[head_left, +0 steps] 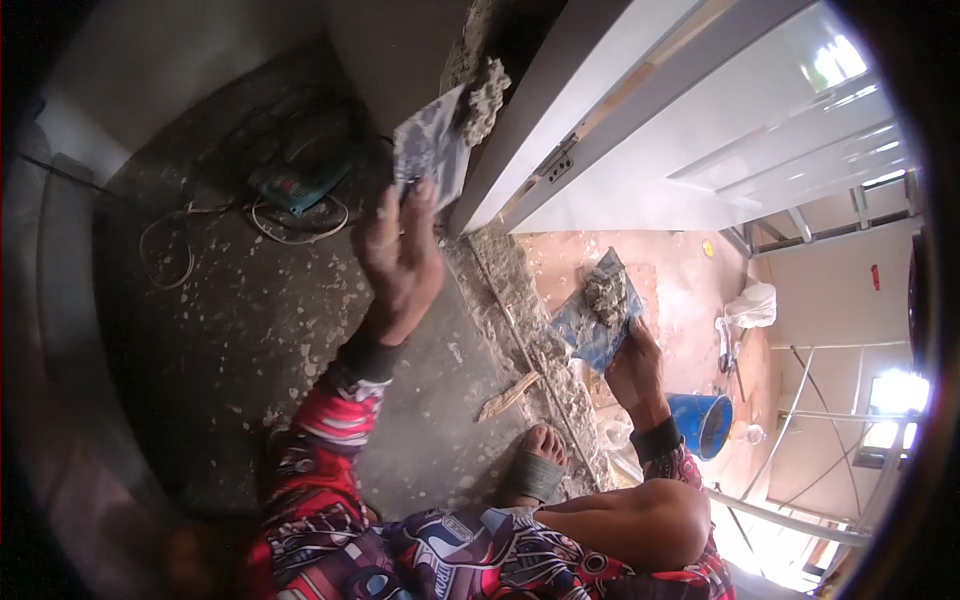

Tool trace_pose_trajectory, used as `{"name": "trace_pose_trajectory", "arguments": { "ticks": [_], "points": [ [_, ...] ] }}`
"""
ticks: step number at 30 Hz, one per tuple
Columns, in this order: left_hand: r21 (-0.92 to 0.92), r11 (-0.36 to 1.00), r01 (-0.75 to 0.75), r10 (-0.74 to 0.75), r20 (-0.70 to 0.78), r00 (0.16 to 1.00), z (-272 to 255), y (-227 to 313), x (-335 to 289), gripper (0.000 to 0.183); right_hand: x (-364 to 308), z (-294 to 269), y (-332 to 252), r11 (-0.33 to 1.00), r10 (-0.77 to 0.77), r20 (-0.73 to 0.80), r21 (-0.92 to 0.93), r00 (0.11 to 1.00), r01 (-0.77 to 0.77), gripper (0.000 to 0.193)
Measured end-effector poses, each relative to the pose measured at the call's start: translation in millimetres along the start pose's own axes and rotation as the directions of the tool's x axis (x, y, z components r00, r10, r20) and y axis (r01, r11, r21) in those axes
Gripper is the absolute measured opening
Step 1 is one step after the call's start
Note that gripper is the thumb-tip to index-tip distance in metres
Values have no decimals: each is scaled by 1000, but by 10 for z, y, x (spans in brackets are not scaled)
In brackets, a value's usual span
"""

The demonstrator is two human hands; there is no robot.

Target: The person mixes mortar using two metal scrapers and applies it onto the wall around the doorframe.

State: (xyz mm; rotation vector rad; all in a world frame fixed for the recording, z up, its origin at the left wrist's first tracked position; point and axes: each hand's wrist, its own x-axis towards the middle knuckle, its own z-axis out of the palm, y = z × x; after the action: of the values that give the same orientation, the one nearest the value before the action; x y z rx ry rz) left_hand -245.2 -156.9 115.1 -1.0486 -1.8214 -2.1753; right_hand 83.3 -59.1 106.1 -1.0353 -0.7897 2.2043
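My left hand [403, 258] is closed on a flat scraper blade [425, 145], thin and smeared with grey. A lump of wet mortar [487, 100] sits along its far right edge, beside the foot of the white door frame [540, 110]. How the lump meets the wall behind it I cannot tell. Lower and to the right, my right hand [638, 368] grips the near corner of a bluish flat mortar board [583, 328]. On that board rests a heap of grey mortar [606, 292]. The fingers beneath the board are hidden.
A green corded power tool [300, 186] lies on the speckled dark floor at left. A rough broken strip [520, 340] crosses the threshold, with a wood scrap [508, 397] near my sandalled foot [540, 465]. A blue bucket [700, 425] and metal scaffold bars [795, 415] stand at right.
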Motion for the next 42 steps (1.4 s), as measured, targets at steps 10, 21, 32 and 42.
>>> {"name": "trace_pose_trajectory", "arguments": {
  "ticks": [10,21,32,42],
  "points": [
    [290,914,-283,354,-228,907,930,-389,-57,18,-423,-136,40,995,18,-57,95,998,-12,43],
    [314,905,-288,330,-89,940,1095,-246,-127,49,-512,-277,27,994,-27,-34,109,999,31,47],
    [159,970,-182,189,-28,982,579,-156,-318,10,-546,-289,-43,997,-10,-15,76,1000,11,47],
    [-415,691,592,-565,200,800,55,207,-520,37,-487,-133,-63,1000,-30,-75,-12,997,29,22]
  ]
}}
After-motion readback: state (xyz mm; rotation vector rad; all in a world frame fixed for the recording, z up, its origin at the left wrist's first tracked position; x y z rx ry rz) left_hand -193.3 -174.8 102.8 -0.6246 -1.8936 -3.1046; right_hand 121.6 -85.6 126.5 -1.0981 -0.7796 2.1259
